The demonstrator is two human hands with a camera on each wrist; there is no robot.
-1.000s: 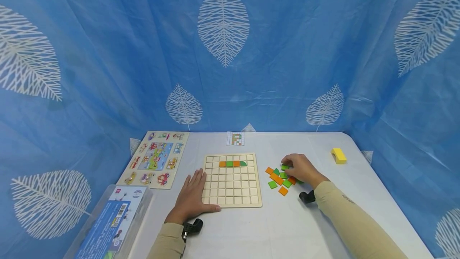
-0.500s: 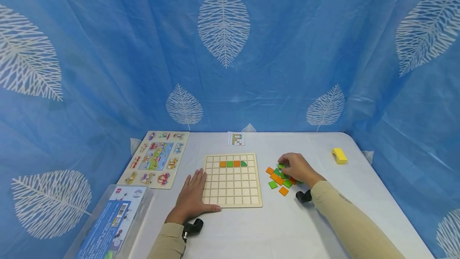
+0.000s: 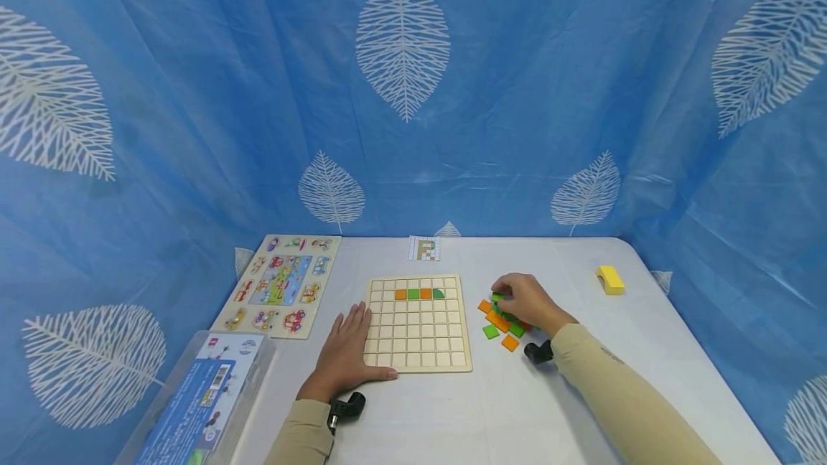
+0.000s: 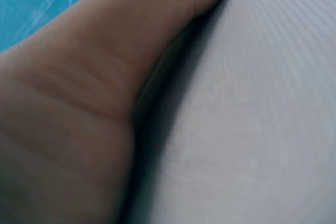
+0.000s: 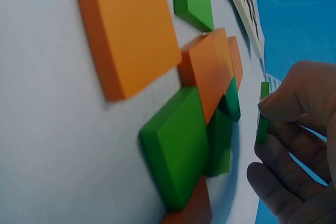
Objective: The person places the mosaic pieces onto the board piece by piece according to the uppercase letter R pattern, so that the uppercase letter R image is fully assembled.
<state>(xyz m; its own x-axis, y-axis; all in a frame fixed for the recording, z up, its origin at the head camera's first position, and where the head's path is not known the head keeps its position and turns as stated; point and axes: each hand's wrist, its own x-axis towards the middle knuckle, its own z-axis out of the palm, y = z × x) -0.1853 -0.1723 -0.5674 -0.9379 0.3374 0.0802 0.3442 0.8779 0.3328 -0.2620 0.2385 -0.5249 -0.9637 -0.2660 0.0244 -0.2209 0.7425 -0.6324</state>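
Observation:
My left hand [image 3: 345,354] lies flat with fingers spread at the left edge of the wooden grid board [image 3: 418,361], thumb along its near-left corner. On the board's second row are an orange tile [image 3: 401,294], a green one [image 3: 413,294], another orange one and a green quarter-round piece [image 3: 438,293]. Between thumb and fingers my right hand [image 5: 302,129] pinches a thin green tile [image 5: 263,113], above the table. Beside and under that hand [image 3: 531,301] lies a loose pile of orange [image 5: 131,30] and green [image 5: 178,145] tiles, partly hidden in the head view.
A small pattern card [image 3: 423,248] lies behind the board. At the left are a vehicle puzzle board [image 3: 281,285] and a plastic case [image 3: 207,393] with printed sheets. A yellow arch block [image 3: 609,280] sits at the far right. Blue curtains surround the table.
My right hand has moved left over the pile, carrying the green tile toward the grid board. My left hand has stayed in place.

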